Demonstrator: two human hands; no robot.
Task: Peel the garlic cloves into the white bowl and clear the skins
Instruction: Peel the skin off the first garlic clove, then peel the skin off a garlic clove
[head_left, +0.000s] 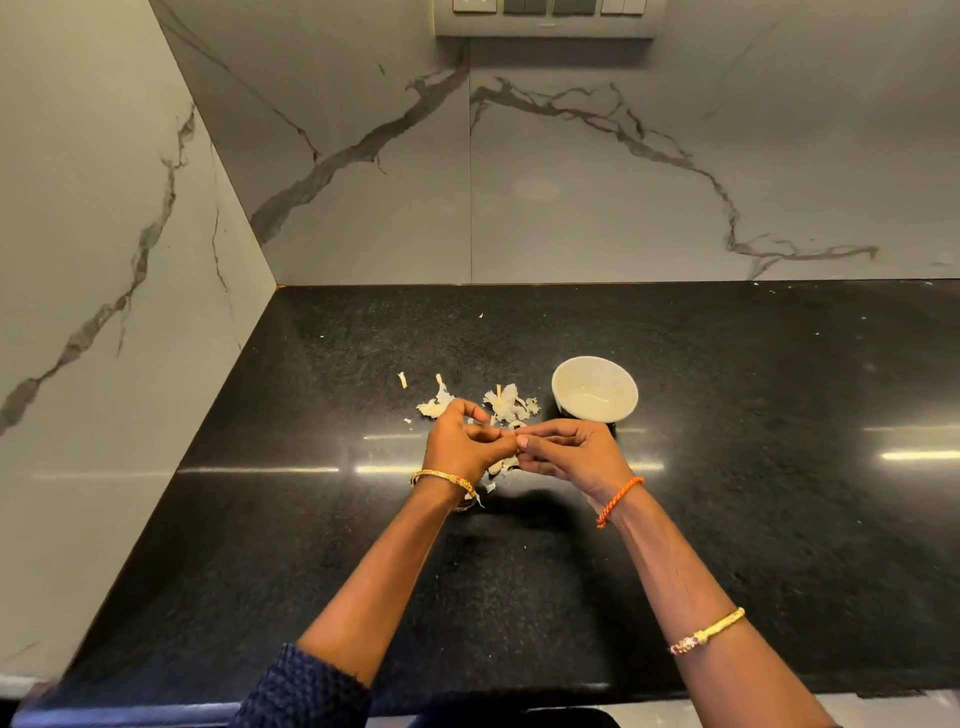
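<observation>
- Both hands brought together low over the black counter (727, 415), near its front half, fingertips meeting: left hand (460, 439) and right hand (569, 449) curled and pinching one small thing between them, most likely a garlic clove (515, 427), of which only a pale sliver shows.
- Held from both sides, probably so that one hand steadies while the other's nails pull at the skin; which does which cannot be told.
- Worked right above the counter, so that loosened skin drops where the rest lies.
- Papery skins (506, 402) scattered just behind the hands, more bits (501, 465) under and between the wrists, one stray strip (401, 380) further left.
- White bowl (595, 388) upright just behind the right hand, close enough for a short drop; inside looks bare, though too small to be sure.
- Judged: peeling at an early point, no peeled clove plainly in the bowl, skins not yet gathered.
- Risk: thin skins light enough to drift when swept.
</observation>
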